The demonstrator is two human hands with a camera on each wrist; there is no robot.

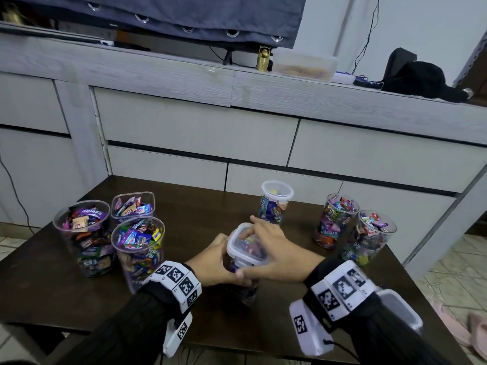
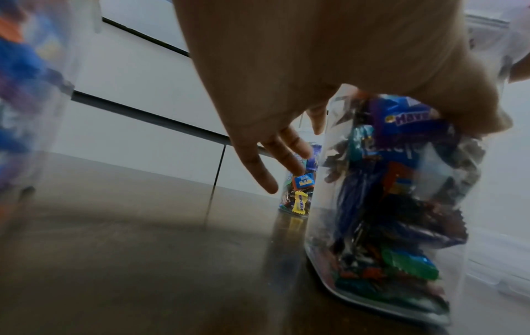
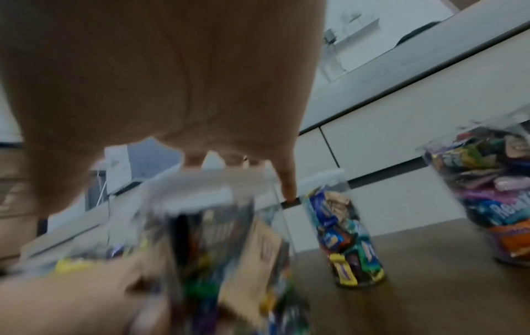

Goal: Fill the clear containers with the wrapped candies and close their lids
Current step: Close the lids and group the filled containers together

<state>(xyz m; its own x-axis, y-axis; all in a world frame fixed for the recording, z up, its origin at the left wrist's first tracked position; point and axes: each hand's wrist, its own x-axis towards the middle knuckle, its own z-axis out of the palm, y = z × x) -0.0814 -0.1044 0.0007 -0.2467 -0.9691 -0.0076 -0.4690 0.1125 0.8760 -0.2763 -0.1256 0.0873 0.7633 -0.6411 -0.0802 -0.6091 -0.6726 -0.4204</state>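
The left hand [image 1: 213,259] had its grip around the candy-filled square container [image 1: 243,270] standing mid-surface [image 1: 39,285], while the right hand [image 1: 274,248] spread its grip over the lid [image 1: 237,243], thumb and fingers hooking its edges. This looked like the lid-closing step; next, firm even pressure seemed needed to seat it.

1. The counter [image 1: 205,204] is dark brown.
2. The held container [image 1: 243,255] is clear, and its lid [image 1: 238,242] is whitish and translucent.
3. The wrapped candies [image 1: 137,237] are of many colours: purple, blue, red, yellow, green.
4. One candy [image 2: 299,202] is yellow with blue letters.
5. The wristbands [image 1: 178,281] are white with black square code patterns.
6. The sleeves [image 1: 123,330] are black.
7. The cabinet [image 1: 200,127] is pale grey with dark lines between the drawers.
8. The curtain [image 1: 184,14] is dark blue-grey.
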